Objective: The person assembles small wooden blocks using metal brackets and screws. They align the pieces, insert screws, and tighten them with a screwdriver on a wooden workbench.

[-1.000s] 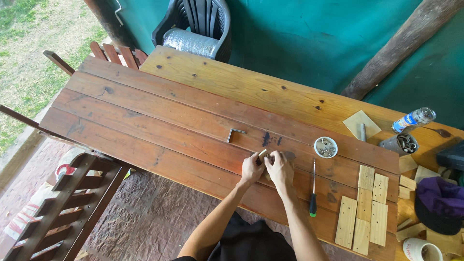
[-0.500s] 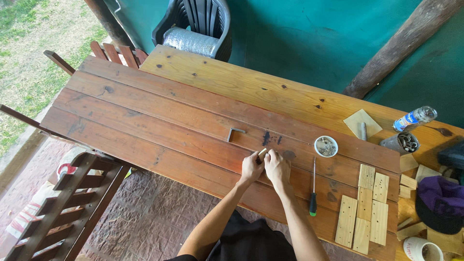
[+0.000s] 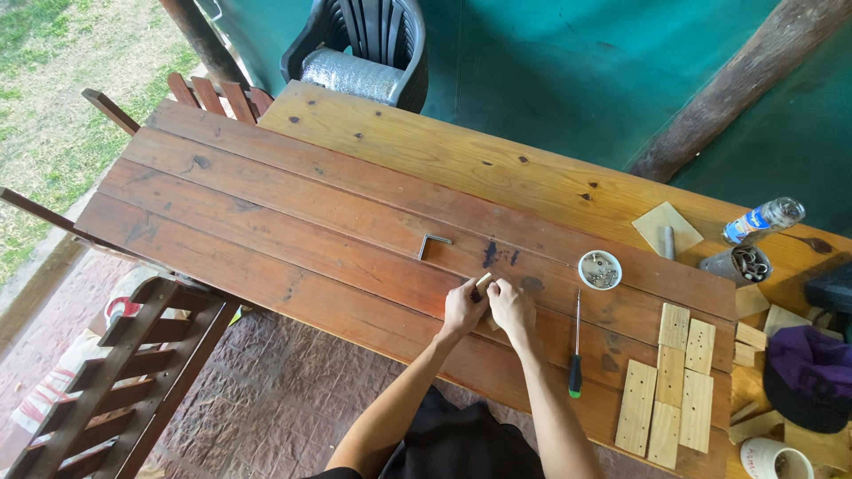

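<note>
**Both hands joined on a small wooden piece at the near table edge**

The left hand point(image 3: 463, 309) and the right hand point(image 3: 512, 306) meet over the reddish plank table point(image 3: 266, 222), fingers curled narrow around a small pale wooden block point(image 3: 484, 280) whose end shows just above the fingertips. Both hands grip the same piece, which sits close to the table surface; whether it rests on the boards or is lifted slightly cannot be told. What lies between the palms is hidden.

Just beyond the hands lies a bent metal key point(image 3: 432, 243), apart from them. To the right, near the right hand, a green-handled screwdriver point(image 3: 576, 350) lies pointing away from the person, and beyond its tip stands a small round dish of screws point(image 3: 600, 270). Further right, a set of drilled wooden slats point(image 3: 667, 381) lies side by side, touching one another.

Judged from this grip, fine work on so small a piece goes best with both wrists braced on the boards, the block pinched by the fingertips rather than the palms, and its visible end kept in sight. The screwdriver and screw dish are within reach of the right hand, so the left alone could steady the block.
</note>
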